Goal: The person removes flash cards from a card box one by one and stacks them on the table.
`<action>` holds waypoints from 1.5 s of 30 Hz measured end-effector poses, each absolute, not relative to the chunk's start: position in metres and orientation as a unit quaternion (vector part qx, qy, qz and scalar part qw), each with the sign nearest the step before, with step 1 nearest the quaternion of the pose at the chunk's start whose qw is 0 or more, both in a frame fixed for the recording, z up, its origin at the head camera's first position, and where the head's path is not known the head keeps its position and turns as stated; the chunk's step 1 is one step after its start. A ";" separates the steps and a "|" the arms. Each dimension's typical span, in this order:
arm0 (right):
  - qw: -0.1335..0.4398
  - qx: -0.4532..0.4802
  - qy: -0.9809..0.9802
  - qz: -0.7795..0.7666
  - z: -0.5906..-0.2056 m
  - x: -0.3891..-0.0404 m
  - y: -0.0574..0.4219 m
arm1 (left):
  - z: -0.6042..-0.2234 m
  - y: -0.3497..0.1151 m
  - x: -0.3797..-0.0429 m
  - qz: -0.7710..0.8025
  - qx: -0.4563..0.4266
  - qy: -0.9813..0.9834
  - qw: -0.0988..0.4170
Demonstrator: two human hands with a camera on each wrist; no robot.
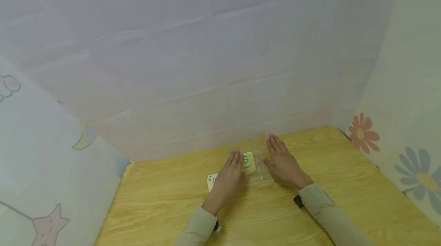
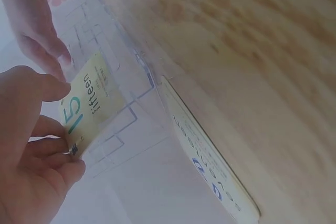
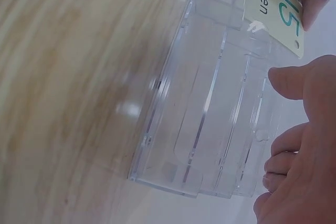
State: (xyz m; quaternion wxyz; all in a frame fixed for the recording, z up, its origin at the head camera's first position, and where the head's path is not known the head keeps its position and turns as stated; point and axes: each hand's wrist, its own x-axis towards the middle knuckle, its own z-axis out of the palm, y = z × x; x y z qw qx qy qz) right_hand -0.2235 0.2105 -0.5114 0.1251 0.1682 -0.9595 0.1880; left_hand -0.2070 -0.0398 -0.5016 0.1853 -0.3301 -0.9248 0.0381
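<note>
Yellow number card pinched at the left end of a clear rack

At far left, a pale wall bears a pink star (image 1: 51, 225). Next, on the wooden table (image 1: 148, 200), lies the "seventeen" card (image 2: 207, 153); the head view shows only a corner, and whether more cards lie beneath cannot be told. Over it reaches the left hand (image 1: 229, 180), thumb and bent fingers pinching the "fifteen" card (image 2: 86, 100).

That card stands at the left part of the clear stepped rack (image 3: 210, 108), its lower portion seen through the plastic; which step holds it is hard to make out. It should be light, thin and fairly stiff, probably smooth, and best held by its side edges. The rack looks rigid, slippery and perhaps easily scratched; its ends seem the safest hold.

Farther right, the right hand (image 1: 285, 163) is spread with nothing gripped, beside the rack; glare hides whether its thumb touches. Flowers (image 1: 363, 133) decorate the right wall.
</note>
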 end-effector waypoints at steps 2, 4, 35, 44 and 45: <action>0.125 0.168 -0.960 0.185 -0.511 -0.224 0.211 | -0.500 -0.039 -0.209 0.022 -0.333 -0.925 0.179; 0.125 0.168 -0.960 0.184 -0.510 -0.225 0.211 | -0.497 -0.040 -0.211 -0.001 -0.337 -0.927 0.166; 0.133 0.165 -0.959 0.188 -0.519 -0.229 0.203 | -0.482 -0.063 -0.240 -0.279 -0.307 -0.909 0.043; 0.134 0.166 -0.959 0.189 -0.520 -0.227 0.202 | -0.493 -0.074 -0.252 -0.396 -0.283 -0.873 -0.009; 0.139 0.168 -0.958 0.187 -0.520 -0.227 0.202 | -0.494 -0.075 -0.253 -0.403 -0.278 -0.872 -0.013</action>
